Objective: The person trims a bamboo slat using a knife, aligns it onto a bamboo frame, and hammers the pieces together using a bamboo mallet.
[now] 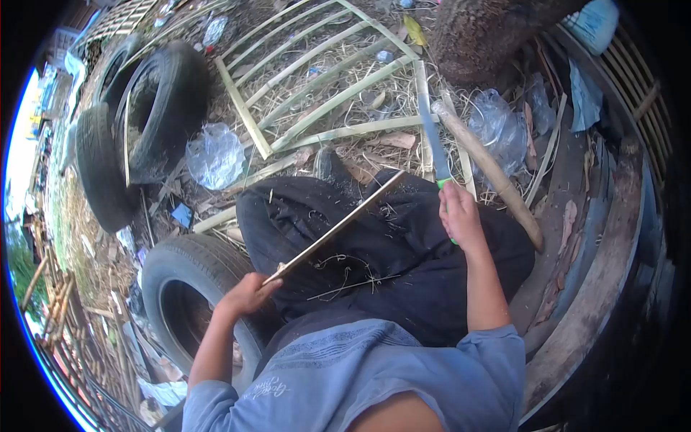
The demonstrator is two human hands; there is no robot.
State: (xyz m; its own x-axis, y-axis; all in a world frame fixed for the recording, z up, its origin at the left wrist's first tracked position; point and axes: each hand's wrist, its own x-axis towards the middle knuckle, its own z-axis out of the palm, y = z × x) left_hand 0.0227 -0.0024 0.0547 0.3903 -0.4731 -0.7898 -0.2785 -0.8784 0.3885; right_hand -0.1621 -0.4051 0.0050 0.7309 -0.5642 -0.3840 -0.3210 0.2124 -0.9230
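In my left hand (252, 294) is one end of a thin bamboo strip (335, 229), which slants up and to the right above my dark trousers. My right hand (461, 214) is wrapped round the green handle of a knife (432, 140); its long blade points away from me and stands apart from the strip. Fine shavings (353, 273) lie scattered across my lap. Just right of the knife, a thick wooden stick (489, 169) leans down toward my knee.
Old tyres (173, 115) stand at the upper left, and another tyre (162, 277) lies by my left arm. Ahead is a bamboo slat frame (317, 72) on littered ground. A tree trunk (479, 36) rises at the upper right, near crumpled clear plastic bags (497, 126).
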